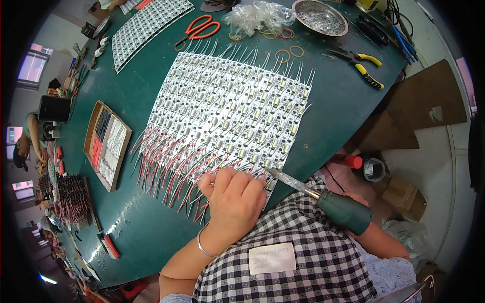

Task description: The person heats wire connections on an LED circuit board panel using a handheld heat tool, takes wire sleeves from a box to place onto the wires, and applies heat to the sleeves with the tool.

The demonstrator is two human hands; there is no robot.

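Observation:
A large panel of small white circuit boards [222, 106] lies on the green table in front of me. Red, white and black wires [166, 169] fan out from its near left side, and bare-looking pale wires stick up along its far edge. My left hand [235, 197] rests on the panel's near edge with its fingers curled together; whatever they pinch is hidden. In my right hand [359, 199], mostly covered by the tool's green grip, is a soldering iron [298, 186]. Its tip touches or hovers just above the boards, right beside my left fingers.
A shallow box of sorted wires [108, 146] sits left of the panel. Beyond are orange-handled scissors [199, 30], clear plastic bags [257, 19], rubber bands [283, 54], a metal bowl [321, 17] and yellow-black pliers [364, 68]. Another panel [146, 33] lies far left; a person [33, 136] works beyond.

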